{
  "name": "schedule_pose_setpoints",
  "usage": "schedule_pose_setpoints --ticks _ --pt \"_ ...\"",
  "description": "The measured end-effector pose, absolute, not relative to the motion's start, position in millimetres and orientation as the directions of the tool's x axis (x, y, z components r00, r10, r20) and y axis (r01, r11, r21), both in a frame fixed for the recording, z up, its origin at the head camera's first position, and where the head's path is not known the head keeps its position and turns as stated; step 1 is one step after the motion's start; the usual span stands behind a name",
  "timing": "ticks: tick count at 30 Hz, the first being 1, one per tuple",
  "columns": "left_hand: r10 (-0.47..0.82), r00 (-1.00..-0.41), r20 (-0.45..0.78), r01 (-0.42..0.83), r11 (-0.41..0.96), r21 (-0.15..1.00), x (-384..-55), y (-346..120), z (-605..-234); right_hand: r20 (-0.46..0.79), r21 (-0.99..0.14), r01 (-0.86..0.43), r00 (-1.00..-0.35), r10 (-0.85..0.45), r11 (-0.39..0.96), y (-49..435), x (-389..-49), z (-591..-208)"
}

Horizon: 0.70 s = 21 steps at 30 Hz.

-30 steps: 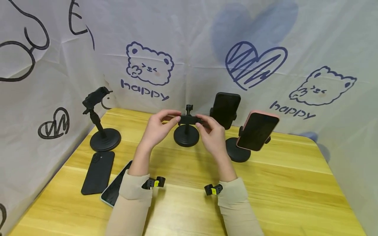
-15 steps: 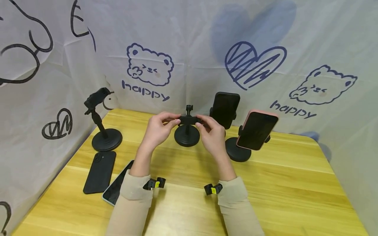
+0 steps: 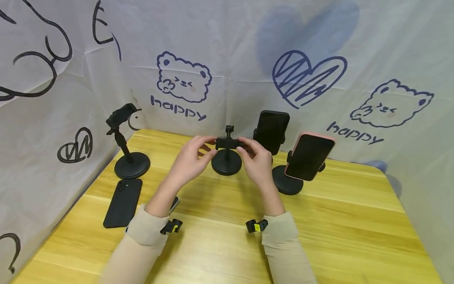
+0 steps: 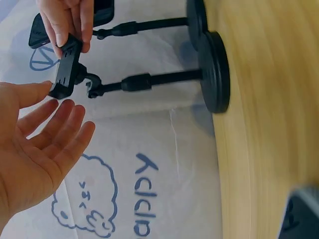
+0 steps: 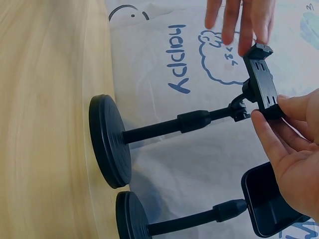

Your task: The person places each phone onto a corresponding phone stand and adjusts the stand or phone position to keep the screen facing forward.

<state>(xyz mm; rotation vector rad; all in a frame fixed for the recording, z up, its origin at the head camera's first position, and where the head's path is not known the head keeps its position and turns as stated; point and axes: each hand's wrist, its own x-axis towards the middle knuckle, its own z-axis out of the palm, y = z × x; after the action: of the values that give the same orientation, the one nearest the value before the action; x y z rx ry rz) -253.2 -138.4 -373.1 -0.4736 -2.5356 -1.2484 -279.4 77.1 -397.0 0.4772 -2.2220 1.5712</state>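
In the middle of the head view stands a black phone stand (image 3: 226,162) with a round base and an upright pole. Its phone clamp (image 3: 227,143) holds no phone. My right hand (image 3: 258,165) pinches the clamp's right end between thumb and fingers. At the other end is my left hand (image 3: 189,161), its thumb tip right at the clamp's edge. The left wrist view shows the left fingers (image 4: 65,132) loosely extended and spread beneath that end. A ball joint behind the clamp (image 5: 262,84) links it to the pole (image 5: 194,121).
To the right are two stands holding a black phone (image 3: 272,130) and a pink-edged phone (image 3: 310,156). A stand with a phoneless clamp (image 3: 122,116) is at the left. A black phone (image 3: 124,203) lies before it; another phone (image 3: 174,203) is mostly under my left forearm.
My left fingers have loosened from the clamp's end, and the left forearm has swung outward over the light-edged phone. My right hand keeps its grip. The head view has shifted slightly.
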Motion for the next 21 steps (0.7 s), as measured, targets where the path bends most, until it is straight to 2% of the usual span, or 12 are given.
schedule_pose_setpoints --ticks 10,21 --pt "0.226 -0.915 0.333 0.384 0.738 0.555 -225 -174 -380 0.504 -0.814 -0.497 -0.862 -0.060 0.300 78 -281 -400" --pt "0.296 -0.937 0.187 0.343 0.882 0.323 -199 -211 -407 0.490 -0.826 -0.488 -0.869 -0.068 0.282 78 -281 -401"
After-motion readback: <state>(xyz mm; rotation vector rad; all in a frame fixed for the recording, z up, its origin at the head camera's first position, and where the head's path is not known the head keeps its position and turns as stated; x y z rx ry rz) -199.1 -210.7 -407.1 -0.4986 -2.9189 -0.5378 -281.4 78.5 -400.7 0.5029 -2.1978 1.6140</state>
